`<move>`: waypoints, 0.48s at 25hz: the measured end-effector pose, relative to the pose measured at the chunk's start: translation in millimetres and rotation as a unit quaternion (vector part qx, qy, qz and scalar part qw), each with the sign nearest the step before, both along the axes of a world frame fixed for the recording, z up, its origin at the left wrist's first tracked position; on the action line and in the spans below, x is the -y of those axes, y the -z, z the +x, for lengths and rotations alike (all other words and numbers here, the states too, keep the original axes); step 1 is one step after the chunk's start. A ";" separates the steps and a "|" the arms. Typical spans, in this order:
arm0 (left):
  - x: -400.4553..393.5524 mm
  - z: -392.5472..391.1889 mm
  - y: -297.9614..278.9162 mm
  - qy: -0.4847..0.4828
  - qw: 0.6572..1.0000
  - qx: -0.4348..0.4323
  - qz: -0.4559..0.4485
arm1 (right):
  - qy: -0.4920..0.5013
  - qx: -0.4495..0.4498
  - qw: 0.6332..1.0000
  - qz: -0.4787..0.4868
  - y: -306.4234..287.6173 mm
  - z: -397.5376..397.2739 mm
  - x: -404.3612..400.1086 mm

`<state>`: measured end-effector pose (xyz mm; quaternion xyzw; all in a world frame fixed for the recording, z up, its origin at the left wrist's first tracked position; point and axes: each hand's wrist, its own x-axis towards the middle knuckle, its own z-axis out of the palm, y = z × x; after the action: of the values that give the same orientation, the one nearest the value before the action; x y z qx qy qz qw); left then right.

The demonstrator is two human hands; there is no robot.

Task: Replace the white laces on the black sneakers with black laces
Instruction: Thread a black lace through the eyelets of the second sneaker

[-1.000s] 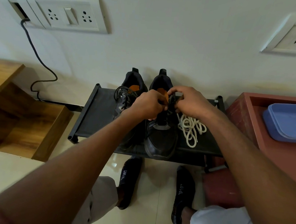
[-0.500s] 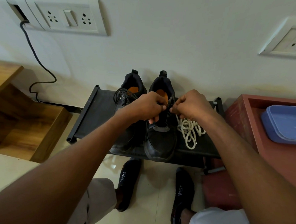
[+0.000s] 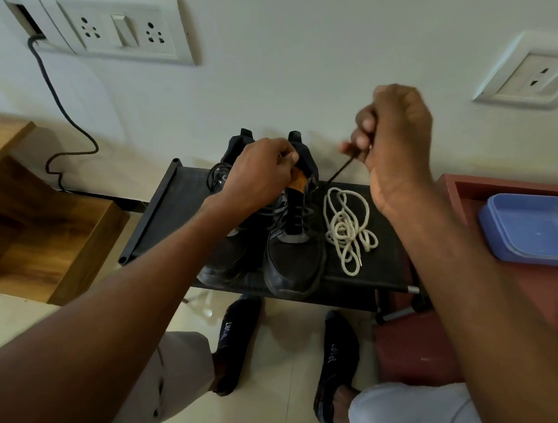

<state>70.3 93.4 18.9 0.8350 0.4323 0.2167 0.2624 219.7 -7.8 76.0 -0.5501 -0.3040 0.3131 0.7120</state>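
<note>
"SPORT" is printed on both black socks [image 3: 237, 341]. Below the raised right hand [image 3: 396, 143], which pinches a taut black lace [image 3: 339, 171], lies the coiled white lace [image 3: 348, 228]. The left hand [image 3: 260, 171] grips the collar of the right sneaker [image 3: 294, 241], whose toe points toward the person, on the rack [image 3: 171, 212].

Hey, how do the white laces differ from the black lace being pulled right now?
The white laces lie loose in a tangled heap on the black rack; the black lace runs taut from the right sneaker up to the right hand. No hand touches the white laces; the black lace is gripped. Both are thin cords.
</note>
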 end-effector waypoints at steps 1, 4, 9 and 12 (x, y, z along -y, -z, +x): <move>-0.3 -0.8 1.5 -0.001 1.000 -0.007 -0.006 | -0.017 0.132 0.985 -0.107 10.9 3.1 1.6; 1.7 0.0 4.4 0.011 0.999 -0.041 -0.006 | -0.166 0.428 0.795 -0.397 50.4 6.0 1.2; 0.3 -0.3 4.6 0.033 0.997 -0.065 0.004 | -0.184 0.390 0.810 -0.396 59.6 2.2 -7.5; -1.4 -3.3 3.7 0.033 0.996 -0.082 -0.006 | -0.113 0.147 0.964 -0.189 26.3 -2.5 -8.4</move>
<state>67.0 94.7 15.2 0.8621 0.4261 0.1363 0.2383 217.2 0.6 49.8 -0.6765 -0.4008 0.3588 0.5030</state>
